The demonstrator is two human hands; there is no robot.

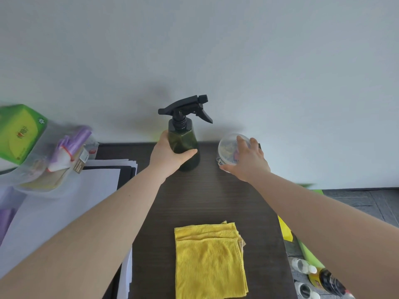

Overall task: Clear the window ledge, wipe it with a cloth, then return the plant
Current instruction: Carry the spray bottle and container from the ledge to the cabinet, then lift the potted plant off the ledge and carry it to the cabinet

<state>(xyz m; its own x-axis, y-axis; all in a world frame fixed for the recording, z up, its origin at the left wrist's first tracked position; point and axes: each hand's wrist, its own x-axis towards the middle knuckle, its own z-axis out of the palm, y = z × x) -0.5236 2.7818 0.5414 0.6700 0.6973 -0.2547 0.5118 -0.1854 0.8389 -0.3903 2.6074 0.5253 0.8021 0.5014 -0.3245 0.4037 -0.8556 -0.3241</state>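
A dark green spray bottle (184, 137) with a black trigger head stands at the far end of a dark wooden surface (207, 197), against the white wall. My left hand (170, 155) grips its body. To its right, my right hand (248, 160) holds a small clear round plastic container (227, 147) with a lid, fingers curled over its top and side. A folded yellow cloth (210, 262) lies flat on the near part of the surface. No plant is in view.
White paper sheets (71, 201) and a clear bag of purple rolls (64, 154) lie to the left, beside a green box (19, 132). Bottles (317, 277) and a green-yellow item (302, 244) stand on the grey floor at lower right.
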